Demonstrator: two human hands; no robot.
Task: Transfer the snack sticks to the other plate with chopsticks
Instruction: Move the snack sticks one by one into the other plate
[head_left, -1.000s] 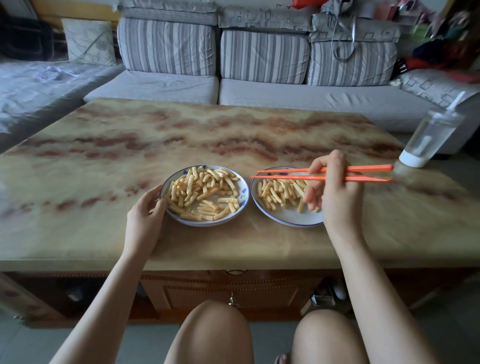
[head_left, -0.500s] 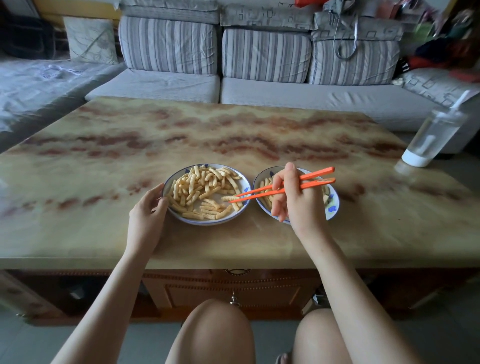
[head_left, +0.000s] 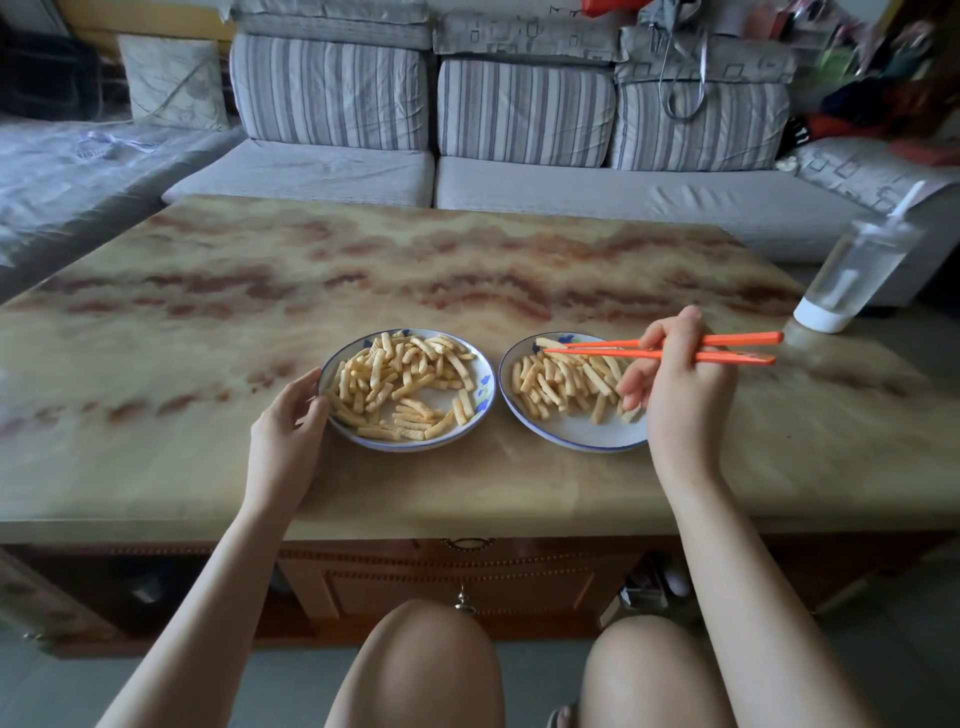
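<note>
Holding left plate (head_left: 415, 447) by its rim with left hand (head_left: 288, 421). Gripping orange chopsticks (head_left: 597, 353) in right hand (head_left: 680, 395) above right plate (head_left: 582, 435). Seemingly pinching one snack stick (head_left: 549, 343) at tips, left of right hand. Likely light, brittle, ridged; best nipped mid-length, gently.

Two plates (head_left: 480, 382) (head_left: 576, 441), two chopsticks (head_left: 737, 339) (head_left: 727, 357), one bottle (head_left: 852, 275), two hands (head_left: 288, 421) (head_left: 680, 395).

Marbled table (head_left: 363, 270) with a wooden drawer (head_left: 462, 582) under its near edge; clear bottle (head_left: 857, 275) at its right edge; beyond the far edge, grey sofa (head_left: 571, 192) with three striped cushions (head_left: 524, 111); pale pillow (head_left: 174, 83) far left
</note>
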